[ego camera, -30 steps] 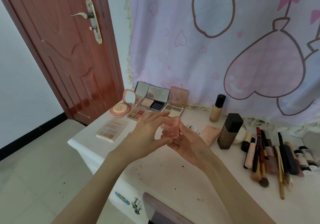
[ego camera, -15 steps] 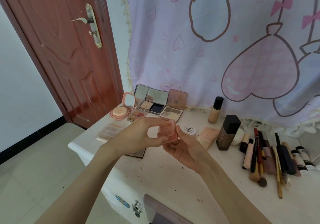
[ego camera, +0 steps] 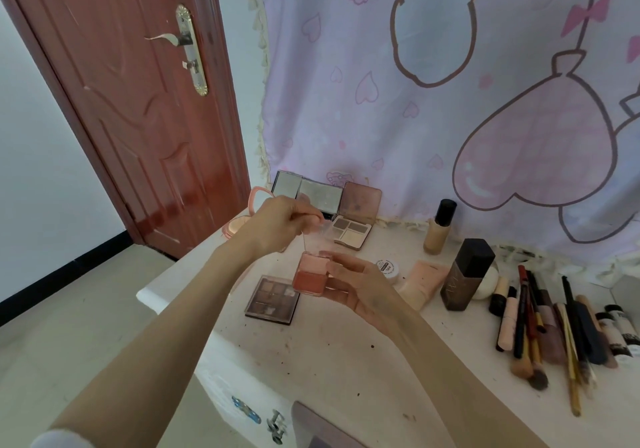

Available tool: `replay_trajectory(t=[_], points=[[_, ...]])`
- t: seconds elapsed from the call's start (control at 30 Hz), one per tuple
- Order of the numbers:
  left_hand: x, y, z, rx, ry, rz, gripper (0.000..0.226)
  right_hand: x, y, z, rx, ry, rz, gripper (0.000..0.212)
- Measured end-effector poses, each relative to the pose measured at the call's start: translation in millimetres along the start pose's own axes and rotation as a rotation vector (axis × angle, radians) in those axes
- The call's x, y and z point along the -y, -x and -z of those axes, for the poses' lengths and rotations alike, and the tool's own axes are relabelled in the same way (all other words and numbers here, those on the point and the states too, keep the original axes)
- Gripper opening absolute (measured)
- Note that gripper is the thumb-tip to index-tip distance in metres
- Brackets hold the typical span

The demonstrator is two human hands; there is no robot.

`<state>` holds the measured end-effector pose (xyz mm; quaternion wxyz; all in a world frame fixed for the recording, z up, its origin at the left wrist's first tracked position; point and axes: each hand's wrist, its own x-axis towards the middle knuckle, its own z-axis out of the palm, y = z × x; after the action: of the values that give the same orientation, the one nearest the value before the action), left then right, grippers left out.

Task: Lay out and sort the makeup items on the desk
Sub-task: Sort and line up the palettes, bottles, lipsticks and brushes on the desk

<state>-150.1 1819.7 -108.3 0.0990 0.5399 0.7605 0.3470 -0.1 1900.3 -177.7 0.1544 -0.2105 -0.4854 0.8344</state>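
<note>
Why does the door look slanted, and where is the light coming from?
Head view: the wide-angle lens leans the door and stretches the edges; soft daylight glows through the curtain, so shadows are faint; the hands and blush compact look sharp.

Little here can be read. The small round white jar (ego camera: 387,269) just beyond the right hand (ego camera: 360,285) bears a dark band of print, too small to make out. The tall dark rectangular bottle (ego camera: 465,274) right of that hand carries faint lettering, illegible.
</note>
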Motion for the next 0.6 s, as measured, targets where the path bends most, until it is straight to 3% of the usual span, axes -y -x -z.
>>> replay_trajectory(t=[0.3,0.43,0.6], points=[[9.1,-16.8,-13.7,-0.1,0.075,0.04,0.023,10.3,-32.6,-3.8,-0.261,0.233,0.192,0.014],[29.6,0.1,-35.0,-0.262,0.067,0.232,0.046,8.0,-55.7,0.3,-0.363,0.279,0.181,0.011],[53.9,16.7,-71.1,-0.159,-0.028,0.378,0.084,2.8,-89.9,4.4,-0.459,0.43,0.13,0.014]])
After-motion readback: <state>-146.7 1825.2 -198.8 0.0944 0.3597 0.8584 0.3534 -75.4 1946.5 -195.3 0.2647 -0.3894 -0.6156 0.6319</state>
